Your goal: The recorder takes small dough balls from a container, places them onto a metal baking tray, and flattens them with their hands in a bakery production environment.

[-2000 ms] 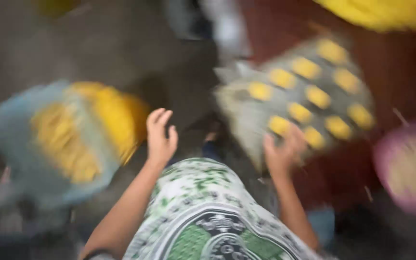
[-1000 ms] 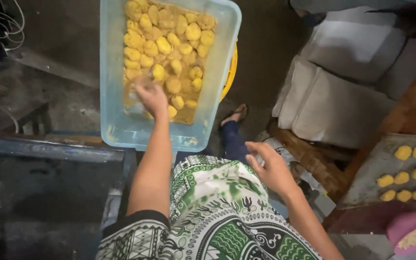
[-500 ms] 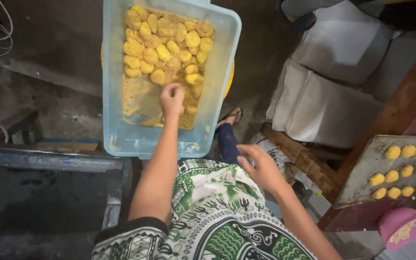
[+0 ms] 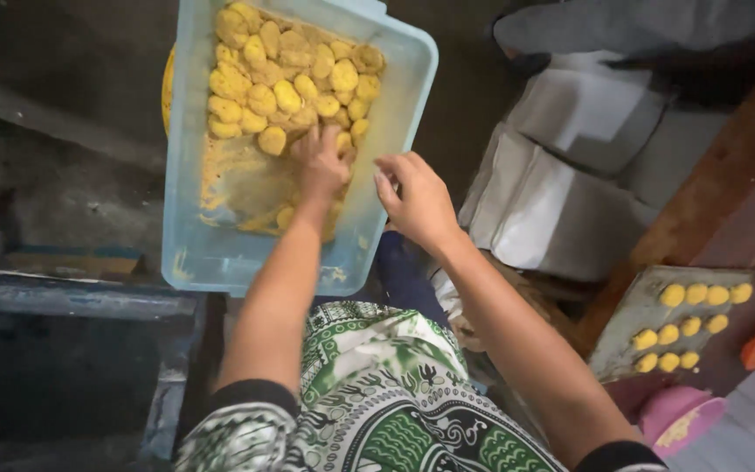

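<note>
In blue tub: yellow pieces

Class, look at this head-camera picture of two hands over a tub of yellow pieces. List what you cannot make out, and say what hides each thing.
- Left hand: its fingertips are buried among the yellow lumps in the pale blue plastic tub, so any grasp is hidden.
- Yellow round thing beneath the tub: the tub covers nearly all of it.
- Grey tray of yellow pieces: too small to tell what the pieces are.
- Pink bowl: cut off by the bottom edge.
</note>
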